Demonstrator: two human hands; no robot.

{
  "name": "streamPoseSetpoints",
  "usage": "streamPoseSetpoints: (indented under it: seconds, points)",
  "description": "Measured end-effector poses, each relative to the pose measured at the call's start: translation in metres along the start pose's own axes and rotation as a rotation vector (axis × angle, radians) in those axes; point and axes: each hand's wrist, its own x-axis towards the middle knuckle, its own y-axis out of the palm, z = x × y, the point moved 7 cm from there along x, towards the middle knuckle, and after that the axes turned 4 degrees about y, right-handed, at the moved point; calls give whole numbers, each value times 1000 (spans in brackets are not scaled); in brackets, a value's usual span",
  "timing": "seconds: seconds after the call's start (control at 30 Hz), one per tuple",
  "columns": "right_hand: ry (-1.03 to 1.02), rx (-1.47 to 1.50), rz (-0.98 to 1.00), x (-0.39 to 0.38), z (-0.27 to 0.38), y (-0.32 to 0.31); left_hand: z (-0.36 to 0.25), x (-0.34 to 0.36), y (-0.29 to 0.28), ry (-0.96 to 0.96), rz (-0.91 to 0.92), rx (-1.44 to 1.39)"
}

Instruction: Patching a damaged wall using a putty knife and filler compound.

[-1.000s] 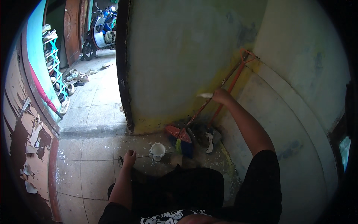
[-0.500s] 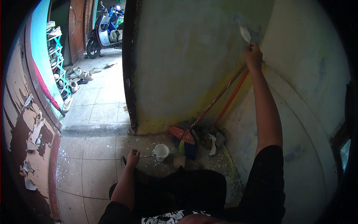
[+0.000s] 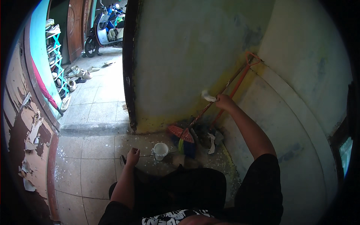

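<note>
My right hand is clamped on a white-headed tool, its head just left of my fingers, so I'd best stroke the wall beyond evenly, clear of the broom leaning behind my grip, though what my left hand holds I cannot tell.

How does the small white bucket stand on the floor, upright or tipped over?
Upright: the white bucket sits on the tiled floor with its round mouth facing up. How full it is, I cannot tell.

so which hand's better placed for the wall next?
Probably the right hand: it holds a white-tipped tool in front of the wall; the left hand is lower, near the tub.
</note>
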Motion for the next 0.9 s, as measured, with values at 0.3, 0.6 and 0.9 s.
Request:
streamPoseSetpoints:
  seconds: [0.3, 0.6, 0.9]
  points:
    - [30, 40, -371, 54, 41, -177, -2, -1, 0, -5, -4, -20]
    - [-75, 382, -943, 35, 90, -324, -2, 1, 2, -5, -5, -36]
    - [-213, 186, -565, 27, 75, -130, -19, -1, 7, 9, -17, -95]
